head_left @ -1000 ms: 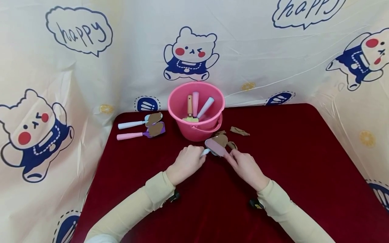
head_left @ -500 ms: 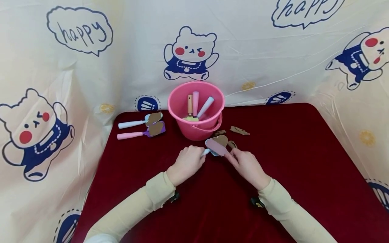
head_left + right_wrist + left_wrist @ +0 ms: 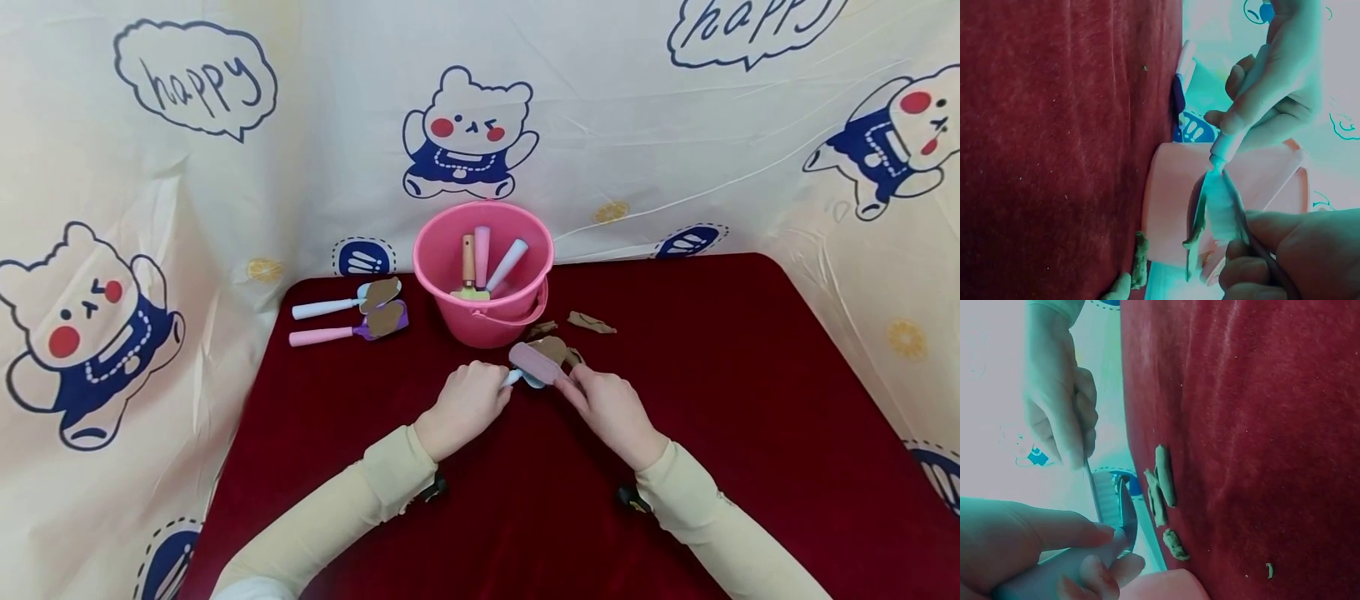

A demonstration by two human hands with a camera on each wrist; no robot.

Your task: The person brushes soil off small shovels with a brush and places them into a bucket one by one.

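A: Hands? Clock centre between them, 12 = away from the person.
B: Left hand (image 3: 461,408) grips a trowel (image 3: 1229,147) by its pale blue handle. Right hand (image 3: 613,414) pinches a flat mauve tool (image 3: 535,362), thumb against fingers.
A: Where are trowel and tool?
B: At 12, between the hands. Trowel blade: 2 o'clock of left hand. Tool: 10 o'clock of right, overlapping the blade from above. Can't tell if they touch. Brown clay (image 3: 553,346) on the blade.
A: Beyond that?
B: Brown strips (image 3: 592,322) on red cloth (image 3: 750,375), 12 to 1. Pink-handled shovel (image 3: 321,336) at 10, pale-handled shovel (image 3: 322,308) just behind, brown stuff on both. Pink bucket (image 3: 480,321) at 11, upright, three handles (image 3: 482,257) inside. Bear-print backdrop (image 3: 360,167) behind.
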